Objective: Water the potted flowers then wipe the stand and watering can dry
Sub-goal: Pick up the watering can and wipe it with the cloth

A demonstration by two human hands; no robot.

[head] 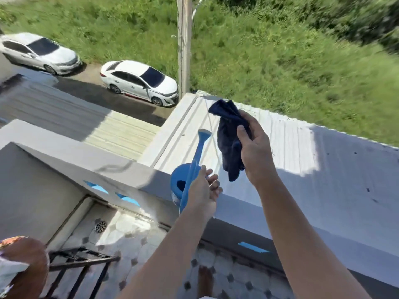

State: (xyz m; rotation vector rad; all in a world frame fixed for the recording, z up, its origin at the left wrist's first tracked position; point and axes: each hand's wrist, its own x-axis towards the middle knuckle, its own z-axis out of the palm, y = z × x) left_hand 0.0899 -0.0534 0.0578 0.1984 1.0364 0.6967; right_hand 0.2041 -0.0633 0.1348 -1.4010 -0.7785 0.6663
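A blue watering can [178, 186] stands on top of the grey balcony wall [237, 203], its spout [201, 141] pointing away over the roof. My left hand [204, 188] rests against the can's long handle, thumb along it, with the fingers loose and apart. My right hand [255, 147] is raised above the wall to the right of the spout and grips a crumpled dark blue cloth [228, 139] that hangs down. A black metal stand [82, 266] shows at the bottom left beside a brown flower pot [28, 262].
The balcony floor is tiled, with a round drain [100, 226] in the left corner. Beyond the wall lie a corrugated metal roof [291, 143], a utility pole [184, 46], two white cars [138, 82] and grass far below.
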